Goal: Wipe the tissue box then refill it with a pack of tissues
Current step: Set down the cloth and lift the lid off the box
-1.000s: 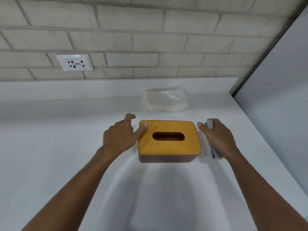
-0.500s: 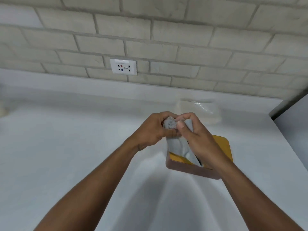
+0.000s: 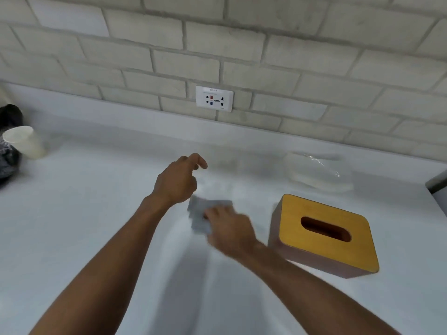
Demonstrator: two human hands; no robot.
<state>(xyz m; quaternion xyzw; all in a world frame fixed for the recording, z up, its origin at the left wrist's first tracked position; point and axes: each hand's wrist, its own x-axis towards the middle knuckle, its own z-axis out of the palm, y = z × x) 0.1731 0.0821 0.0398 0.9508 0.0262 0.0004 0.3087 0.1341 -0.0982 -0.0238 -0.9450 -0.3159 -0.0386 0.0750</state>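
The tissue box (image 3: 324, 235) has a yellow wooden lid with an oval slot and brown sides; it stands on the white counter (image 3: 96, 213) at the right. Behind it lies a clear plastic pack of tissues (image 3: 319, 174). My right hand (image 3: 229, 232), blurred by motion, holds a grey cloth (image 3: 199, 215) on the counter left of the box. My left hand (image 3: 179, 180) hovers just beyond the cloth with loosely curled fingers and holds nothing.
A white paper cup (image 3: 24, 142) and a dark object (image 3: 8, 141) stand at the counter's far left. A wall socket (image 3: 214, 98) sits in the brick wall behind. A grey panel edge (image 3: 437, 182) closes the right side.
Both hands held the cloth together over the box; now my left hand has let go and my right hand has carried the cloth left onto the counter. The view has swung left.
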